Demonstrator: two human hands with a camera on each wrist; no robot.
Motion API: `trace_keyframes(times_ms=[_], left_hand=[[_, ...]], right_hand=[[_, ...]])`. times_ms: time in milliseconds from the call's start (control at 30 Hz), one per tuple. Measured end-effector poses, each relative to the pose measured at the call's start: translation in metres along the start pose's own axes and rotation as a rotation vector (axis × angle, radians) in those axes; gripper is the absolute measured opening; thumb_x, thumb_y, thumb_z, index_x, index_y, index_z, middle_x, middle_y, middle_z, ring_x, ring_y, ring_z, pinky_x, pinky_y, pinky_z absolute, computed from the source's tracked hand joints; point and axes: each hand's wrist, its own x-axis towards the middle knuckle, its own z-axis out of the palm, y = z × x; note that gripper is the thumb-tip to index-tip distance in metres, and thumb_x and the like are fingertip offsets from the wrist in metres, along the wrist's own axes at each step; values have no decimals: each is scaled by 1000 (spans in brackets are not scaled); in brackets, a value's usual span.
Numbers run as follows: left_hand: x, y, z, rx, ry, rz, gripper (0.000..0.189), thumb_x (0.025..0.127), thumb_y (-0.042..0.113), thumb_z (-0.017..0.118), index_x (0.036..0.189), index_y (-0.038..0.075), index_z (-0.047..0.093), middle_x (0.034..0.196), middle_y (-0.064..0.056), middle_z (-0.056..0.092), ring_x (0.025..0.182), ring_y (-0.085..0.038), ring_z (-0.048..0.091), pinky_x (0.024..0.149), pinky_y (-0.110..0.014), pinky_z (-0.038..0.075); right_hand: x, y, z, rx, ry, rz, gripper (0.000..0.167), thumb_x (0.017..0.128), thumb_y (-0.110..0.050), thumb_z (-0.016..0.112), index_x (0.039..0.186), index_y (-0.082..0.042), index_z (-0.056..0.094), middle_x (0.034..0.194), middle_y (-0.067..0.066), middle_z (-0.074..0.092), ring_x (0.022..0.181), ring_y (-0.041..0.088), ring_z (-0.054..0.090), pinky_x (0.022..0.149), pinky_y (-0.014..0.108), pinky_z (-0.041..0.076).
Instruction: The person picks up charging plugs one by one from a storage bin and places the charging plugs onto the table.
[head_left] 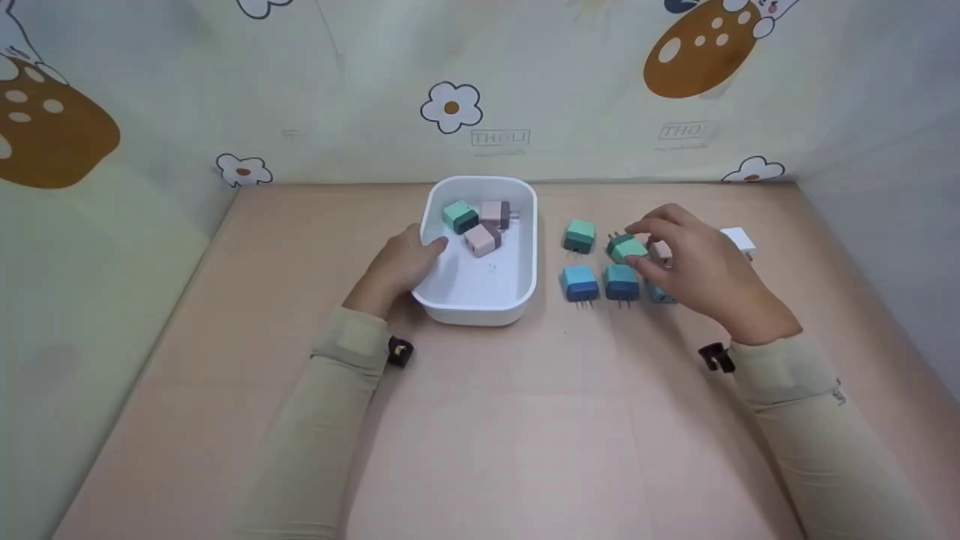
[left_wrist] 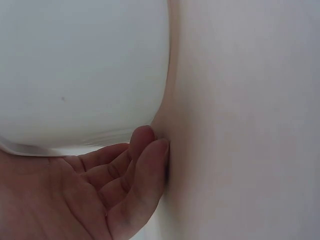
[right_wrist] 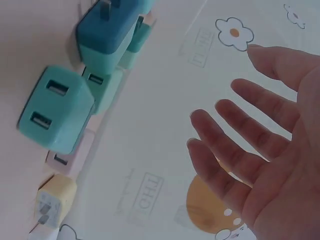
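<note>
My left hand [head_left: 401, 264] grips the left wall of a white plastic tub [head_left: 480, 319], thumb over the rim and fingers outside. In the left wrist view those fingers [left_wrist: 132, 175] curl beside the tub's wall. Inside lie one green charger plug [head_left: 460, 217] and two pink charger plugs [head_left: 481, 240]. My right hand [head_left: 697, 262] hovers over the group of plugs. In the head view its thumb and forefinger frame a tilted green plug [head_left: 628, 250]; in the right wrist view the fingers [right_wrist: 230, 155] are spread with nothing between them.
Right of the tub stand another green plug [head_left: 579, 235], blue plugs [head_left: 580, 283] and a white plug [head_left: 739, 240]. A pink plug [head_left: 661, 253] is partly hidden by the right hand. A yellowish plug [right_wrist: 57, 197] shows in the right wrist view. A patterned wall sheet [head_left: 360, 97] rises behind.
</note>
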Motion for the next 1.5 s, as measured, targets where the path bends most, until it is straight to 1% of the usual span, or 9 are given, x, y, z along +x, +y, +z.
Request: trace_keyframes(times_ms=[167, 300, 467, 733, 867, 1133, 1267, 1400, 1500], left_hand=[[1, 3, 0, 1, -3, -1, 66, 111, 46, 46, 164, 10, 33, 151, -16, 56, 123, -30, 66, 102, -48, 58], [1, 5, 1, 7, -4, -4, 66, 111, 47, 46, 165, 11, 32, 152, -15, 55, 124, -30, 66, 103, -48, 58], [2, 8, 2, 3, -6, -6, 67, 111, 48, 46, 166, 13, 31, 154, -14, 54, 127, -30, 65, 104, -49, 57], [1, 9, 6, 5, -9, -17, 68, 111, 48, 46, 166, 12, 29, 155, -15, 53, 128, -30, 65, 103, -48, 58], [-1, 1, 1, 20, -7, -18, 68, 112, 47, 44, 166, 10, 28, 154, -17, 53, 127, -32, 65, 101, -46, 59], [-3, -7, -6, 14, 9, 3, 65, 111, 45, 44, 163, 7, 32, 146, -19, 58, 122, -33, 68, 96, -46, 61], [1, -4, -2, 12, 9, 33, 64, 112, 45, 44, 162, 6, 34, 145, -19, 59, 122, -33, 69, 96, -46, 61], [1, -3, 1, 16, 10, 36, 63, 112, 43, 44, 161, 5, 34, 146, -20, 59, 123, -33, 68, 100, -47, 59], [1, -2, 0, 16, 13, 30, 63, 112, 43, 44, 162, 5, 33, 147, -19, 58, 125, -33, 67, 101, -47, 59]], right_hand=[[-1, -6, 3, -13, 14, -50, 31, 95, -17, 82, 124, -7, 75, 122, 9, 66, 89, 26, 68, 69, 40, 58], [0, -16, 4, 19, -48, -10, 35, 95, -17, 82, 128, -7, 74, 126, 9, 65, 101, 29, 70, 82, 46, 63], [-1, -33, 7, 54, -121, 23, 42, 94, -23, 84, 133, -11, 72, 134, 7, 63, 117, 28, 67, 97, 48, 61], [0, -65, 32, 73, -178, -109, 36, 96, -25, 82, 130, -15, 75, 130, 1, 65, 117, 21, 64, 99, 42, 59], [17, -85, 47, 78, -193, -137, 35, 98, -24, 80, 132, -15, 74, 132, 0, 65, 123, 20, 60, 107, 42, 54], [85, -111, 78, 77, -150, -179, 32, 98, -16, 78, 130, -9, 74, 130, 5, 64, 126, 22, 57, 111, 36, 51], [108, -110, 104, -16, -208, -201, 32, 100, -9, 74, 132, -7, 73, 130, 8, 65, 128, 25, 61, 118, 40, 45], [118, -112, 127, -240, -314, -192, 44, 109, -14, 58, 153, -11, 57, 148, 11, 57, 140, 32, 56, 123, 49, 36], [120, -115, 136, -382, -362, -169, 51, 111, -18, 51, 161, -13, 46, 157, 12, 51, 143, 35, 51, 121, 51, 40]])
